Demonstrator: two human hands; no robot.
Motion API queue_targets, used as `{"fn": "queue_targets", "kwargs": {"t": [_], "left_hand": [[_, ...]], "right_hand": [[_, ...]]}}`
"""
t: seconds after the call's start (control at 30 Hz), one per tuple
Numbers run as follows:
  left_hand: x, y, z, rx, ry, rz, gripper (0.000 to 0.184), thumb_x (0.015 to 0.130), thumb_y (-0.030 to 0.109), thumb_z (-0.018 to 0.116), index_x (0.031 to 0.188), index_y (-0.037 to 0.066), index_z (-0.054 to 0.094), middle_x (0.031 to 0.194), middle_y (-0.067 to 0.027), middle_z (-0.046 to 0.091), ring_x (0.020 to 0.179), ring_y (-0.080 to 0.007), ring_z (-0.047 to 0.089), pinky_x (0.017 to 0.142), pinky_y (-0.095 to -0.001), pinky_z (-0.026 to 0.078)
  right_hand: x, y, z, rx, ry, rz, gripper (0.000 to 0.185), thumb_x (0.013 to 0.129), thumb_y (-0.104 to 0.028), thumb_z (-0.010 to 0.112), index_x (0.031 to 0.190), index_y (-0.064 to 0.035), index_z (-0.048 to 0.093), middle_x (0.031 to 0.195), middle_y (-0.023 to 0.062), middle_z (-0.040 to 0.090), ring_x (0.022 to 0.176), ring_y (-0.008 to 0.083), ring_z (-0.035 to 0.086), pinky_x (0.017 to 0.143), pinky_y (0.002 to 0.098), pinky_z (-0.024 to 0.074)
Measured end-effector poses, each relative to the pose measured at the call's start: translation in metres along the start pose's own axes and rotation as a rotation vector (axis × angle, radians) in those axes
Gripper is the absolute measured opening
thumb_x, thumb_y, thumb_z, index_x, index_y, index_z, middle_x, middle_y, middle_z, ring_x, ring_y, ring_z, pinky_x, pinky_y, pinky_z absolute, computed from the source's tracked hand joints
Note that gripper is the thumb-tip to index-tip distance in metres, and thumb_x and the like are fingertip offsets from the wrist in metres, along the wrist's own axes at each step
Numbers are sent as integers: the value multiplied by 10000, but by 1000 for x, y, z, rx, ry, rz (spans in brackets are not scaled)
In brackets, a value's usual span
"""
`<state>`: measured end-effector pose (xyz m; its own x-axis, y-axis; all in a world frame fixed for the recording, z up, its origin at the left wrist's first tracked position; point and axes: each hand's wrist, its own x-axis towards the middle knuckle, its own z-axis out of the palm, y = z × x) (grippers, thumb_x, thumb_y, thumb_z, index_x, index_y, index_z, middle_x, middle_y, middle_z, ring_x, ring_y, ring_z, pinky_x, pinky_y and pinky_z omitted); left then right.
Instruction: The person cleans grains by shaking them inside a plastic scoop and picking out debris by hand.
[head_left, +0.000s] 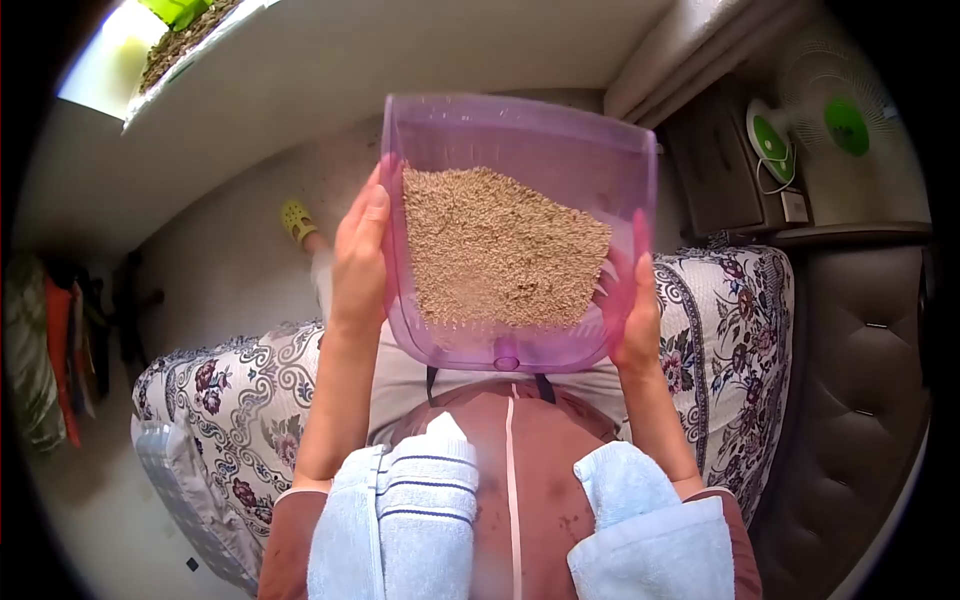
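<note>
A see-through purple plastic tray [540, 125], scoop-shaped with raised sides, is held up in front of my torso. A layer of small tan grains [500, 250] covers much of its floor; the exact kind of grain I cannot tell. My left hand [362, 250] grips the tray's left wall, thumb along the outside. On the opposite wall my right hand [638, 315] is closed, some of its fingers showing through the purple plastic. Slots show near the tray's lower right, and a small round tab sits at its near edge. A light blue towel [420, 510] hangs over my shoulders.
Behind me is a bed with a flowered cover [240, 400] and a dark padded headboard [850, 410]. A fan [770, 145] stands on a dark cabinet [715, 160] at right. Clothes [60, 340] hang at left. A window ledge [185, 45] is at upper left.
</note>
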<state>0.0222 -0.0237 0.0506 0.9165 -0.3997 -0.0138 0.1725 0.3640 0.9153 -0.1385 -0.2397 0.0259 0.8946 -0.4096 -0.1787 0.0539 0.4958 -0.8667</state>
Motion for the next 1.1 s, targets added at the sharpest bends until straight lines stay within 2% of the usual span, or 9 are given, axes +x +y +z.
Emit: {"fn": "queue_targets", "kwargs": {"t": [0.1, 0.13, 0.3, 0.47, 0.63, 0.7, 0.9, 1.0, 1.1], "left_hand": [[-1, 25, 12, -48, -107, 216, 508, 1032, 227, 351, 1435, -70, 263, 1435, -157, 402, 1302, -221, 417, 1096, -328, 312], [6, 11, -5, -94, -91, 73, 511, 1031, 232, 353, 1436, -68, 265, 1443, -155, 392, 1327, -218, 387, 1106, -328, 295], [-10, -36, -25, -138, 39, -37, 479, 1029, 195, 352, 1423, -70, 290, 1420, -149, 422, 1299, -207, 418, 1095, -315, 315], [-11, -42, -33, -109, 88, -109, 461, 1022, 166, 346, 1413, -75, 307, 1403, -157, 436, 1284, -207, 433, 1084, -312, 331], [0, 23, -4, -49, 31, 189, 495, 1022, 206, 355, 1415, -88, 289, 1438, -191, 389, 1321, -250, 394, 1119, -341, 284], [-1, 31, -1, -79, -22, 222, 510, 1024, 221, 355, 1419, -92, 275, 1452, -191, 368, 1341, -256, 366, 1132, -352, 258], [-19, -31, -32, -15, 83, -21, 496, 1026, 211, 362, 1420, -82, 291, 1436, -174, 395, 1326, -228, 385, 1116, -336, 278], [-8, -36, -39, 12, 108, -96, 486, 1027, 205, 344, 1413, -86, 297, 1404, -189, 429, 1297, -228, 417, 1108, -311, 283], [4, -16, -28, 2, 97, -66, 470, 1025, 198, 339, 1397, -88, 326, 1361, -190, 472, 1249, -227, 465, 1097, -310, 302]], "right_hand": [[10, 9, 6, 46, -8, -157, 651, 980, -507, 354, 1520, -238, 111, 1406, 132, 414, 1203, 251, 479, 1009, 407, 373], [14, 18, 6, 63, 18, -136, 648, 981, -509, 350, 1520, -237, 116, 1405, 129, 415, 1205, 250, 475, 1007, 401, 374], [2, 37, -18, -93, 24, -52, 594, 1017, -434, 300, 1510, -135, 156, 1413, 125, 407, 1234, 232, 454, 1022, 383, 373], [8, 14, 1, -85, 43, 19, 551, 1028, -390, 292, 1499, -122, 196, 1398, 119, 428, 1265, 236, 438, 1071, 363, 348], [12, -32, 20, -29, -172, -107, 604, 1009, -448, 310, 1515, -164, 140, 1472, 133, 347, 1323, 240, 386, 1080, 369, 328], [22, -5, 25, -12, -58, -271, 609, 999, -449, 333, 1518, -200, 136, 1507, 129, 291, 1345, 258, 345, 1089, 386, 302], [3, 45, -9, -56, -8, 39, 609, 1009, -441, 313, 1507, -126, 160, 1479, 132, 329, 1305, 261, 394, 1065, 384, 331], [14, 54, -23, -94, 27, 70, 583, 1017, -432, 299, 1495, -111, 206, 1469, 120, 348, 1276, 241, 431, 1064, 362, 343], [14, 6, 12, -162, 38, 1, 602, 1005, -455, 328, 1498, -134, 204, 1465, 111, 352, 1278, 245, 426, 1072, 378, 335]]}}
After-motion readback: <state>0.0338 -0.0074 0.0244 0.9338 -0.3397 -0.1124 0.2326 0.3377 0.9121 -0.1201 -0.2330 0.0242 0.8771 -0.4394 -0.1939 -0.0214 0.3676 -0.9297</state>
